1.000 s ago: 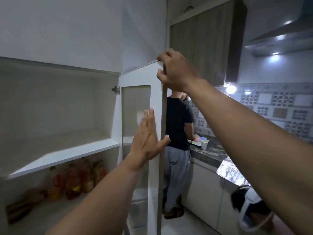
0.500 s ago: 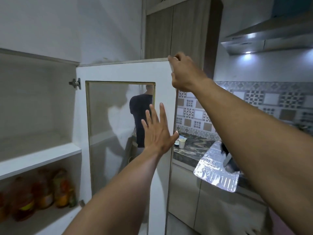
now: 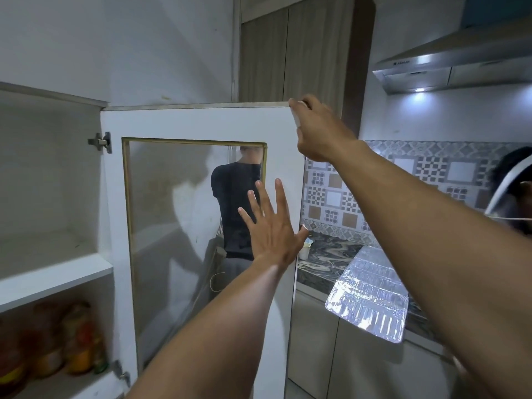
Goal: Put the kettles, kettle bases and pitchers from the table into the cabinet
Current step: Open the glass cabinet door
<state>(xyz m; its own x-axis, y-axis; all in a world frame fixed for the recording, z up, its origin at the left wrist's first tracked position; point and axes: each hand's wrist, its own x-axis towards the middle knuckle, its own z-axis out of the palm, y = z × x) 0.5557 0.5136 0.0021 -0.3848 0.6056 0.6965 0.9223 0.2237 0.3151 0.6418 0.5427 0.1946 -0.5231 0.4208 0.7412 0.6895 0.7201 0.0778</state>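
The white cabinet [image 3: 54, 272] stands open at the left, with a bare upper shelf. Its door [image 3: 201, 125], white with a glass pane, is swung wide. My right hand [image 3: 319, 131] grips the door's top right corner. My left hand [image 3: 272, 228] lies flat with spread fingers against the door's right edge, thumb hooked round it. No kettle, kettle base or pitcher is in view.
Several bottles of orange liquid [image 3: 49, 347] stand on the cabinet's lower shelf. A person in a dark shirt [image 3: 233, 197] shows through the glass. A foil tray [image 3: 371, 298] and a cup [image 3: 305, 250] sit on the marble counter [image 3: 331, 260]. A range hood [image 3: 449, 64] hangs at upper right.
The cabinet door has swung further open, from edge-on to nearly facing me. Both hands stayed on it, the right at the top corner, the left on the outer edge.
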